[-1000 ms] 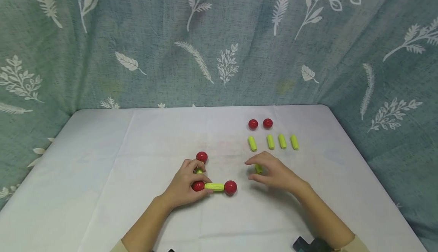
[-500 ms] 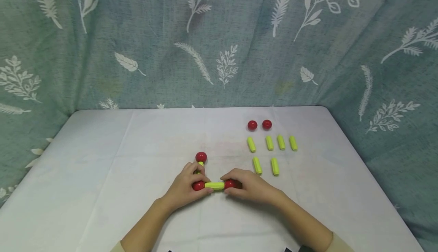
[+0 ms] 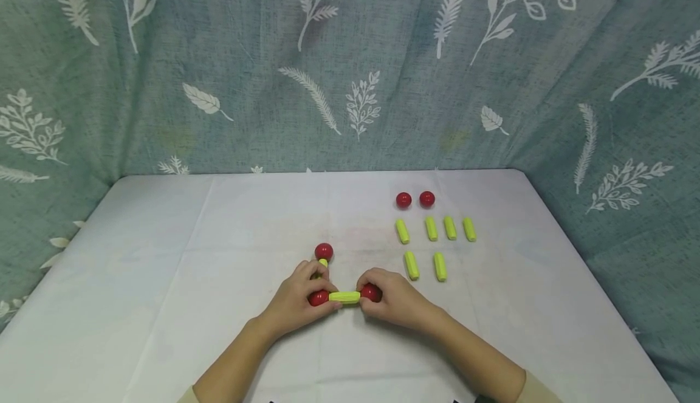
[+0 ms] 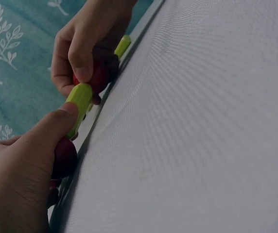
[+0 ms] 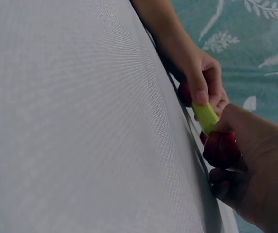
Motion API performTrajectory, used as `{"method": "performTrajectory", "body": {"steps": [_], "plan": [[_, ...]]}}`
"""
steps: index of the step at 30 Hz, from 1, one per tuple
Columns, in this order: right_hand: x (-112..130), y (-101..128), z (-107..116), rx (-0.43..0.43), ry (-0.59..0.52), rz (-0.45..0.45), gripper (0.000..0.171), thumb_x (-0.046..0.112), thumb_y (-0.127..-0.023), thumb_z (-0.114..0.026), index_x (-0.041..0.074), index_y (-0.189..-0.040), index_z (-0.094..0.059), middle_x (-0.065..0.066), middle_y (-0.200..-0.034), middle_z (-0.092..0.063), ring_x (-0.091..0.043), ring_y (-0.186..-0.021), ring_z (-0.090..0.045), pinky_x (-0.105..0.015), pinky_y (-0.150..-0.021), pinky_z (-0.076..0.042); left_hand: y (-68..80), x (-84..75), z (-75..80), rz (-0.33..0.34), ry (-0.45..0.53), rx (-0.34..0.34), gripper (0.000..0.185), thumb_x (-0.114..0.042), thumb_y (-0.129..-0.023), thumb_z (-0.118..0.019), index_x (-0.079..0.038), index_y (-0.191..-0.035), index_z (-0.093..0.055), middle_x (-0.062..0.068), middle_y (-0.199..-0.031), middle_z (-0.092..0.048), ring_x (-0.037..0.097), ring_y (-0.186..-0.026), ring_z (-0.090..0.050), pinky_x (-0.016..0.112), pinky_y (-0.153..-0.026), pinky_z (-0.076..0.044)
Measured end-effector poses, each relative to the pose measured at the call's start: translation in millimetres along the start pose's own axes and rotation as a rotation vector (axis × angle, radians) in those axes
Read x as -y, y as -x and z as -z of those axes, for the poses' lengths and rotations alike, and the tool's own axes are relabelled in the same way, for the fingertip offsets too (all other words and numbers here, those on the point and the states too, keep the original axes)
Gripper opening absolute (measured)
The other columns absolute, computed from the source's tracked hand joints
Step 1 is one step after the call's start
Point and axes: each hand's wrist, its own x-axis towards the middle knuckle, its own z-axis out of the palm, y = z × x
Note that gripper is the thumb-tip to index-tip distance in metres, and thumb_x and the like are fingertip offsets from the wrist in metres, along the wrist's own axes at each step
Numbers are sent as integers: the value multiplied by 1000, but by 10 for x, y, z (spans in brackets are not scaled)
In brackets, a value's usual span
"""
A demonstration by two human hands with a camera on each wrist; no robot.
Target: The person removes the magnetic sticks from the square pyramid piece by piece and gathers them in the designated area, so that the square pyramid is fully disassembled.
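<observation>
your left hand [image 3: 298, 296] is mostly closed, thumb and fingers pinching the near stick [image 3: 344, 298] close to the corner ball [image 3: 318, 298], which sits in the crook of that hand. your right hand [image 3: 396, 296] is curled closed, with thumb and fingers round the right ball [image 3: 372, 292], at the other end of the same stick. so the piece you're working on lies straight between your two hands, and you seem to be pressing or steadying that joint.

as for progress, three balls and two sticks appear to be gathered into a bent shape: the near stick with a ball at each end, plus the far stick [image 3: 323, 262] and the far ball [image 3: 324, 251] just beyond your left fingers. left over, out beyond your right hand on the surface [image 3: 246, 220], are two loose sticks [image 3: 411, 265] nearest you, a row of four more sticks [image 3: 450, 227] past them, and two spare balls [image 3: 403, 200] farthest off. i'd judge you're in the earlier half.

your left fingers cover most of the far stick, so you can't see whether it meets the corner ball. your right fingers partly cover the right ball, and how deep the stick sits there can't be told. both wrist views are dark.
</observation>
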Motion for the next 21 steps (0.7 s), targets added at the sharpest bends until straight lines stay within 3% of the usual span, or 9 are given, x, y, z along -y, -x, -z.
{"method": "performTrajectory", "body": {"steps": [6, 10, 15, 21], "plan": [[-35, 6, 40, -36, -70, 3, 14, 14, -83, -70, 16, -95, -63, 6, -95, -61, -8, -83, -53, -19, -68, -49, -4, 10, 0, 12, -18, -7, 20, -32, -73, -81, -20, -85, -71, -9, -98, -48, 9, -97, -45, 23, -72, -49], [-44, -1, 136, -59, -136, -1, 27, 21, -84, -73, 12, -107, -64, 2, -103, -62, -11, -87, -54, -21, -73, -49, 0, 24, -13, -7, -3, -24, 24, -32, -73, -82, -19, -91, -71, -8, -99, -49, 7, -92, -51, 20, -72, -51], [-73, 22, 360, -56, -184, -102, 33, 19, -88, -68, 12, -120, -61, 2, -110, -60, -15, -91, -55, -22, -78, -50, 17, 45, -40, -60, 39, -19, 27, -32, -74, -80, -18, -96, -73, -8, -99, -51, 6, -86, -54, 13, -72, -47], [-247, 27, 687, -120, -208, -171, 35, 12, -89, -64, 12, -124, -57, -5, -117, -58, -20, -95, -55, -24, -81, -50, 33, 72, -17, -91, 104, 1, 29, -28, -73, -82, -15, -98, -73, -7, -101, -56, 8, -90, -56, 12, -79, -46]]}}
